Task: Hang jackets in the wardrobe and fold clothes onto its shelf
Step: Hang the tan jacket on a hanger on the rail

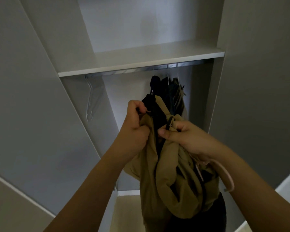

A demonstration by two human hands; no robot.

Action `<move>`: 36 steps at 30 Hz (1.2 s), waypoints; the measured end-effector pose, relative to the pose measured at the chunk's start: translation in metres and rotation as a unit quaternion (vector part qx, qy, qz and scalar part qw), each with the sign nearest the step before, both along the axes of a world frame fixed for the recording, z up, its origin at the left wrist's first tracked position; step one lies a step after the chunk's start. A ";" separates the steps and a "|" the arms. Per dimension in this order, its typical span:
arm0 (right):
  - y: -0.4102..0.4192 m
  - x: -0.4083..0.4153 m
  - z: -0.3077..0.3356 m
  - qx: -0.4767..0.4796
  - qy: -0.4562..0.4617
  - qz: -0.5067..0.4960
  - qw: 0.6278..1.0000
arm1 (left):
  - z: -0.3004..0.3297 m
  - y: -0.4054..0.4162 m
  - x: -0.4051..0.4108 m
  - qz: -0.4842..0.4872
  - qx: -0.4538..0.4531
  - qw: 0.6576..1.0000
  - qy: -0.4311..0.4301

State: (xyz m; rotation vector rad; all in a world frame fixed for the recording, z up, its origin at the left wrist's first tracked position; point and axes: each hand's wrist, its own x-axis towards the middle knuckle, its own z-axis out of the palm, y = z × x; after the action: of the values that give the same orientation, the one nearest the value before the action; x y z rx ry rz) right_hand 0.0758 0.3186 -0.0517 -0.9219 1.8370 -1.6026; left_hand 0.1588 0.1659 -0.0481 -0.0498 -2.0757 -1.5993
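Tan jacket (pixel 167 178) with black lining; pink hanger (pixel 224 174); white shelf (pixel 141 59); dark hung clothes (pixel 167 92)

One tan jacket (pixel 166 181), two hangers (pixel 90 101), one shelf (pixel 141 61).

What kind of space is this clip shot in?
Most likely a bedroom or dressing area, facing an open built-in wardrobe: a white shelf above a metal hanging rail, an empty wire hanger at its left end, dark garments hung at its right.
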 end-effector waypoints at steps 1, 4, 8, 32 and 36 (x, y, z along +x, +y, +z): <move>0.001 0.000 -0.001 -0.007 -0.007 -0.004 1.000 | 0.000 0.003 -0.001 0.016 -0.013 1.000 0.014; 0.005 0.002 -0.003 -0.027 -0.032 -0.008 0.999 | 0.000 0.011 -0.003 0.057 -0.079 0.993 0.064; 0.008 0.009 -0.002 -0.037 -0.032 -0.003 0.999 | 0.000 0.017 -0.003 0.080 -0.108 0.986 0.095; 0.007 0.034 -0.010 -0.016 0.043 -0.026 0.999 | -0.018 -0.001 0.047 0.273 -0.413 0.867 -0.056; 0.008 0.037 -0.011 -0.001 0.054 -0.016 0.998 | -0.012 -0.001 0.041 0.071 -0.171 0.980 -0.073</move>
State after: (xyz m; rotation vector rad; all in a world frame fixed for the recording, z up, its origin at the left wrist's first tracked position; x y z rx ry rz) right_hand 0.1130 0.3271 -0.0623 -1.0038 1.9324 -1.6024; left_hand 0.1999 0.1650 -0.0604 0.0969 -2.3890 -1.1790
